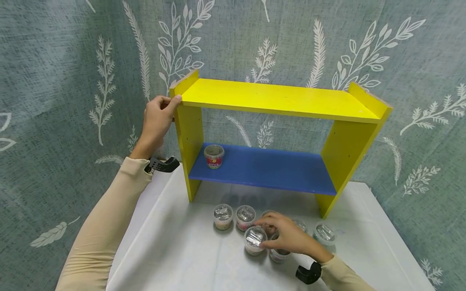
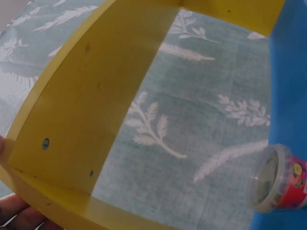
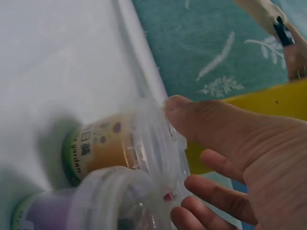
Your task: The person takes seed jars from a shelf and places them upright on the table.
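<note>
My left hand (image 1: 158,119) grips the upper left corner of a yellow and blue shelf unit (image 1: 276,97), thumb at its front edge. In the left wrist view, fingertips (image 2: 24,215) show along the yellow side panel. My right hand (image 1: 285,234) is over a group of small clear tubs on the table, fingers spread and loosely bent. Its thumb overlaps the lid of the front tub (image 1: 254,243). In the right wrist view, the thumb is right at the rim of a tub with an orange label (image 3: 103,143), beside a purple-labelled tub (image 3: 50,206).
On the blue shelf (image 1: 269,167), an open-topped tub with a red label (image 1: 214,157) stands at the left end. More lidded tubs are on the white table (image 1: 174,250), including a left one (image 1: 223,218) and a right one (image 1: 325,233). Leaf-patterned cloth (image 1: 233,44) hangs behind.
</note>
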Action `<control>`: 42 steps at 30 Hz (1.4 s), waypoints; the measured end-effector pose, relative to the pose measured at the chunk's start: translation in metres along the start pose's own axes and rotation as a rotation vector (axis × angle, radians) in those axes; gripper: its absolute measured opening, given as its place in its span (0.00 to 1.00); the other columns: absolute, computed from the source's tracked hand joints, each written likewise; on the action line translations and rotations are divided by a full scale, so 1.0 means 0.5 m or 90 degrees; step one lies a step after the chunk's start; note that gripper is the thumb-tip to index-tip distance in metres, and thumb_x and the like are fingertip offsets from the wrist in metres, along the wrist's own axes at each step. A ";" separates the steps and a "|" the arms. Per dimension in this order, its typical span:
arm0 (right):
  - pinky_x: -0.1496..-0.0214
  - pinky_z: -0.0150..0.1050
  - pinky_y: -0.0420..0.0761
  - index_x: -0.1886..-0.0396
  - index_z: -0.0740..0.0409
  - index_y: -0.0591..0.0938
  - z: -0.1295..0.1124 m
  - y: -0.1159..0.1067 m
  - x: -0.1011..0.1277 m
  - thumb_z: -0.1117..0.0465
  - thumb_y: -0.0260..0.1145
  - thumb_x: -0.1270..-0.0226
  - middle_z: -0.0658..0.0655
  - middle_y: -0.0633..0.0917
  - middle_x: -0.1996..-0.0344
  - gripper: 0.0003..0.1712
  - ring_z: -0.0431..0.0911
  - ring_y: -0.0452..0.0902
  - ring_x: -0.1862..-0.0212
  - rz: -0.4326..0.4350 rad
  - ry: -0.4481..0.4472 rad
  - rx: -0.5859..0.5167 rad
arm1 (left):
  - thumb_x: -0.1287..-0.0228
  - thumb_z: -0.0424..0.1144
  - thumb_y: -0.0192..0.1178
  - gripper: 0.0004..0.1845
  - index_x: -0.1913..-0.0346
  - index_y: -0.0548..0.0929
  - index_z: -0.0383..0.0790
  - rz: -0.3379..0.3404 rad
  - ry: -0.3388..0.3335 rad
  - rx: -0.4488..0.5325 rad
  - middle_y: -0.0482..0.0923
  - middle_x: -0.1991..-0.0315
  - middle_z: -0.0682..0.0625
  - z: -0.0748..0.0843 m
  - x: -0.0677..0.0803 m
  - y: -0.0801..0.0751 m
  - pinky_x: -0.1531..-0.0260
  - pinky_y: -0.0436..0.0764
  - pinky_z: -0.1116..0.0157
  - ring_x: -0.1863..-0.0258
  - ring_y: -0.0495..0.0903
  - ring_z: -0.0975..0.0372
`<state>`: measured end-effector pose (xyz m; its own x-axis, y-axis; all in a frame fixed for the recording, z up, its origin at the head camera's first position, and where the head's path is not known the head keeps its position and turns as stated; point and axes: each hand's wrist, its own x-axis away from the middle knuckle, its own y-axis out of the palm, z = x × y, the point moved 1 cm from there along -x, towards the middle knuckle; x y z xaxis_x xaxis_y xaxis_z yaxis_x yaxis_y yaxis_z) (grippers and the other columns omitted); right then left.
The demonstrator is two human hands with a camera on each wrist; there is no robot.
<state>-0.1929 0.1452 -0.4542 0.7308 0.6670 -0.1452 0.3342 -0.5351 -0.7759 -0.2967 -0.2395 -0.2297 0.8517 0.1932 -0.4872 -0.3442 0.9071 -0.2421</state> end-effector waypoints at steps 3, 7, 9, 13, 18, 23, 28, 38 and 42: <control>0.53 0.38 0.84 0.37 0.50 0.83 0.004 -0.005 -0.002 0.48 0.80 0.40 0.54 0.83 0.49 0.32 0.46 0.81 0.55 0.006 -0.001 -0.029 | 0.28 0.63 0.58 0.29 0.47 0.79 0.37 -0.002 -0.003 -0.003 0.75 0.57 0.49 -0.002 0.001 -0.001 0.58 0.77 0.65 0.61 0.74 0.60; 0.54 0.41 0.85 0.39 0.51 0.84 0.013 -0.008 -0.005 0.48 0.78 0.37 0.56 0.84 0.52 0.29 0.49 0.81 0.55 0.023 -0.013 -0.053 | 0.28 0.63 0.58 0.29 0.47 0.79 0.38 0.000 -0.004 -0.004 0.75 0.57 0.49 -0.001 0.001 -0.003 0.58 0.77 0.65 0.61 0.74 0.59; 0.54 0.41 0.85 0.40 0.51 0.84 0.016 -0.011 -0.008 0.48 0.77 0.36 0.56 0.84 0.53 0.28 0.50 0.81 0.56 0.033 -0.021 -0.060 | 0.28 0.63 0.58 0.29 0.47 0.79 0.38 0.001 -0.006 -0.004 0.75 0.57 0.49 0.000 0.001 -0.003 0.58 0.77 0.65 0.61 0.74 0.59; 0.54 0.41 0.85 0.40 0.55 0.83 0.014 -0.017 -0.015 0.48 0.76 0.35 0.56 0.85 0.52 0.28 0.52 0.82 0.55 0.050 -0.035 -0.080 | 0.28 0.63 0.57 0.29 0.47 0.79 0.38 0.001 -0.012 -0.005 0.76 0.56 0.49 0.002 0.000 -0.006 0.58 0.77 0.65 0.60 0.75 0.60; 0.55 0.42 0.85 0.39 0.57 0.82 0.010 -0.025 -0.028 0.50 0.76 0.34 0.57 0.86 0.51 0.28 0.51 0.82 0.54 0.069 -0.028 -0.099 | 0.27 0.63 0.57 0.29 0.47 0.79 0.38 0.002 -0.012 -0.005 0.76 0.57 0.50 0.000 0.000 -0.007 0.58 0.77 0.65 0.61 0.75 0.59; 0.55 0.40 0.85 0.40 0.53 0.83 0.003 -0.034 -0.048 0.52 0.77 0.35 0.58 0.86 0.51 0.26 0.53 0.83 0.54 0.092 -0.014 -0.120 | 0.28 0.63 0.57 0.29 0.47 0.79 0.38 0.002 -0.013 -0.004 0.75 0.57 0.50 -0.001 0.002 -0.008 0.58 0.77 0.65 0.61 0.75 0.59; 0.54 0.40 0.84 0.39 0.48 0.83 -0.011 -0.045 -0.070 0.52 0.77 0.36 0.59 0.86 0.52 0.26 0.55 0.83 0.53 0.110 0.000 -0.136 | 0.28 0.63 0.58 0.28 0.48 0.79 0.40 0.001 -0.012 0.000 0.76 0.57 0.50 0.001 0.000 -0.008 0.58 0.78 0.65 0.61 0.75 0.59; 0.48 0.50 0.82 0.39 0.41 0.81 -0.028 -0.058 -0.116 0.46 0.75 0.34 0.46 0.85 0.52 0.25 0.45 0.81 0.52 0.129 0.045 -0.167 | 0.28 0.63 0.58 0.27 0.48 0.79 0.40 -0.004 -0.011 0.001 0.76 0.58 0.50 0.001 -0.001 -0.004 0.58 0.78 0.65 0.62 0.75 0.60; 0.47 0.50 0.82 0.38 0.40 0.81 -0.032 -0.060 -0.136 0.44 0.74 0.33 0.47 0.84 0.52 0.26 0.45 0.82 0.52 0.133 0.050 -0.194 | 0.28 0.63 0.58 0.28 0.48 0.79 0.39 -0.005 -0.010 -0.002 0.76 0.58 0.50 0.002 -0.002 -0.001 0.58 0.78 0.64 0.62 0.75 0.59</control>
<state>-0.2429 0.1077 -0.4110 0.8415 0.4913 -0.2249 0.3255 -0.7931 -0.5147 -0.2970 -0.2398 -0.2282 0.8607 0.1920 -0.4715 -0.3384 0.9077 -0.2482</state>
